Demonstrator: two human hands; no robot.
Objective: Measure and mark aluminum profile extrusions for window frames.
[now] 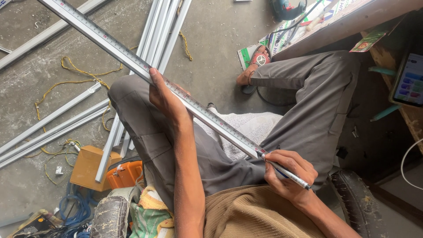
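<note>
- Aluminium is what we have in hand: a long metal bar [145,66] with a measuring scale along its face runs from the upper left of the frame down to the middle right, lying across our lap.
- Our left hand [165,99] lies over the bar near the frame's centre, fingers stretched flat along it and thumb wrapped under; it looks pressed down so the bar sits steady on the left knee [128,94].
- Our right hand [288,174] is closed in a writing grip around a silver pen [286,175], whose tip meets the lower end of the bar, right where the scale stops. Holding the pen that low and tight probably keeps the tip exact against the edge.
- A pale cloth [255,128] lies between our thighs, under the bar's lower part, perhaps as padding.
- Grey trousers cover both legs; the right foot wears a sandal [260,59] near the top centre.
- More metal profiles [163,31] lie on the concrete floor [216,39] at upper centre and along the left edge, with yellow cord [79,72] looped among them.
- An orange box [88,167] and a tangle of blue cable [75,209] sit at lower left.
- A wooden bench [352,20] crosses the upper right, and a phone [410,79] with a lit screen rests at the right edge.
</note>
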